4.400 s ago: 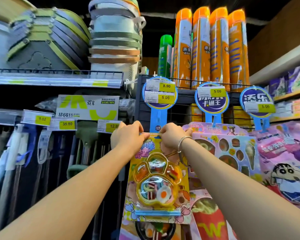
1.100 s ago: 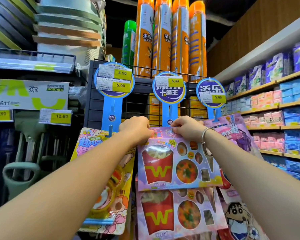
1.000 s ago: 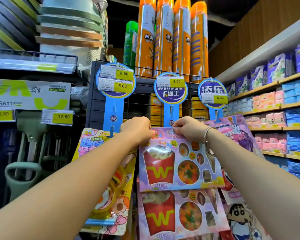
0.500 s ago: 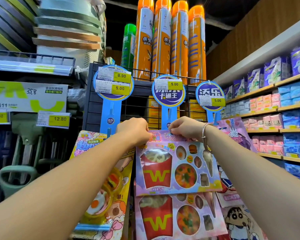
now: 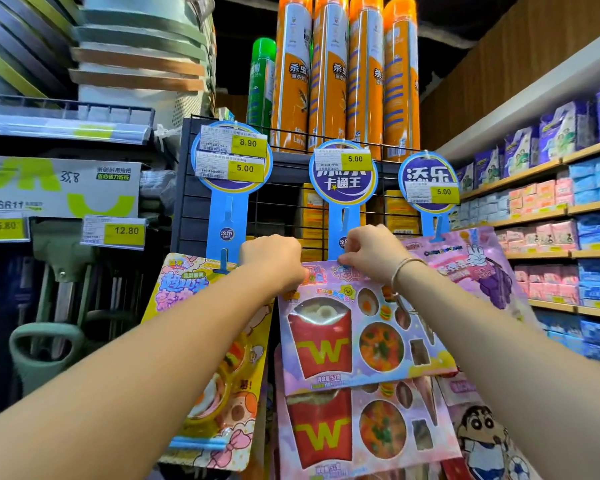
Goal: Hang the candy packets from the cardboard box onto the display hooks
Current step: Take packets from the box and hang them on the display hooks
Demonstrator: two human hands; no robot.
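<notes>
A pink candy packet (image 5: 357,337) with a red fries box printed on it is held up at the middle blue hook strip (image 5: 343,216). My left hand (image 5: 274,259) grips its top left corner. My right hand (image 5: 371,252) pinches its top edge right at the strip's hook. A second identical packet (image 5: 364,431) hangs below it. A yellow candy packet (image 5: 208,358) hangs on the left blue strip (image 5: 227,216). A purple cartoon packet (image 5: 478,268) hangs on the right strip (image 5: 433,216). The cardboard box is out of view.
Tall orange spray cans (image 5: 343,74) and a green can (image 5: 262,81) stand on top of the black wire rack (image 5: 281,209). Mops and price tags (image 5: 115,232) fill the left. Shelves of blue and pink packs (image 5: 551,230) run along the right.
Since 4.4 s ago my hands went from the yellow packet on the left strip to the pink fries packet at the middle strip. In the last second they have hardly moved.
</notes>
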